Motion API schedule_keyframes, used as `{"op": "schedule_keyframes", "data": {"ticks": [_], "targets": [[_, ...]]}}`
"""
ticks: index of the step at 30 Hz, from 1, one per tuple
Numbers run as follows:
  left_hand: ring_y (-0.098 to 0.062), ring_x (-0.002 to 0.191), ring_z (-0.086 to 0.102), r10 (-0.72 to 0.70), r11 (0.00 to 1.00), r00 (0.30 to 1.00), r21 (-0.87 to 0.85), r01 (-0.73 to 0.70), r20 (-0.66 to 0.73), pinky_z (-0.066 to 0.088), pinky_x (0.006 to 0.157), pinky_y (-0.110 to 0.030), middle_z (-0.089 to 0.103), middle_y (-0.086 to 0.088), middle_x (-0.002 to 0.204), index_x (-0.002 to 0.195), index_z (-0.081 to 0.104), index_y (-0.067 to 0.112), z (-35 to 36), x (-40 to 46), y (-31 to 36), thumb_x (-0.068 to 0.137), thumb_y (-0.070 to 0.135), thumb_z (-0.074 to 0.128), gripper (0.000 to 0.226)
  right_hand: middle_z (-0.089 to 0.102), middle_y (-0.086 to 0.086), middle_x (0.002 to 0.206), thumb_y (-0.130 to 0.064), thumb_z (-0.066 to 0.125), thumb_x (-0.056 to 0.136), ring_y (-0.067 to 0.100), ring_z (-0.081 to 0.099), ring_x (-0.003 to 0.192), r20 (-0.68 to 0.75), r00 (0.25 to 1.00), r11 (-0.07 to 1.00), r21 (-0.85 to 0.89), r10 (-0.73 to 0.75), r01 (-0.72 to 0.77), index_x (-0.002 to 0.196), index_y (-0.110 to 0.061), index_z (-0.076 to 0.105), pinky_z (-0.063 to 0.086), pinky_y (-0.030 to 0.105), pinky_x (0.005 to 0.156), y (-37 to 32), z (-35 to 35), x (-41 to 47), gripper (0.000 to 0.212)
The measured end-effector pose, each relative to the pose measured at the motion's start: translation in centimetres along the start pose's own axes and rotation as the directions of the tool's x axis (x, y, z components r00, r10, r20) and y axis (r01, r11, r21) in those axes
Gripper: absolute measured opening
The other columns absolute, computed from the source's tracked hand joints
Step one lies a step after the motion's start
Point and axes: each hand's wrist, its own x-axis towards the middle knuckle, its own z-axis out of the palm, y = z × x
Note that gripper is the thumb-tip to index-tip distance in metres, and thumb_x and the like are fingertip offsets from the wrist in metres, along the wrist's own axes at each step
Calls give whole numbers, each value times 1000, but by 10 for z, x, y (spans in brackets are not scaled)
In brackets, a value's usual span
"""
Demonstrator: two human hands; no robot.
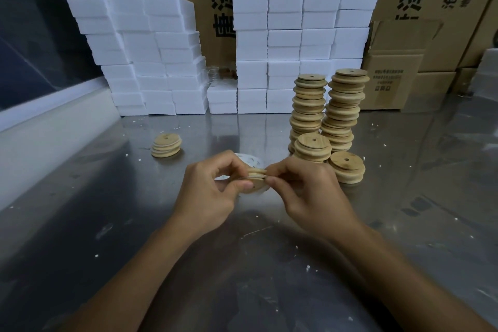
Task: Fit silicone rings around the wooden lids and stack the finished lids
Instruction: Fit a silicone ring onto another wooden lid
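Wood lid (255,180), prob. light & stiff, is pinched at its rim btwn left hand (207,191) & right hand (307,191) above the steel table (80,224), thin stretchy ring barely visible in its groove, lid stacks (327,113) just beyond.

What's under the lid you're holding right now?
Under the lid, white rings lie on the steel table. Both hands, left and right, cover most of the pile.

both hands (207,186) (310,191) curled, fingertips together
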Motion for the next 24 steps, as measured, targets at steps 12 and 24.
{"op": "schedule_keyframes", "data": {"ticks": [12, 24], "targets": [[-14, 81, 70, -62, 994, 997, -95, 57, -44, 57, 75, -29, 72, 6, 80, 69, 63, 24, 1, 0, 0, 70, -4, 81, 34, 76, -7, 90, -12, 75, 87, -1, 71, 83, 22, 997, 993, 91, 80, -82, 94, -13, 75, 55, 13, 77, 6, -3, 0, 8], [-11, 86, 67, -31, 998, 999, -62, 31, 15, 55, 70, -18, 66, 10, 84, 81, 59, 23, 6, -4, -2, 76, -6, 74, 33, 73, -5, 84, -12, 70, 89, 8, 68, 76, 57, 995, 994, -67, -82, 86, 90, -13, 73, 55, 24, 69, 2, -5, -1, 4]]}}
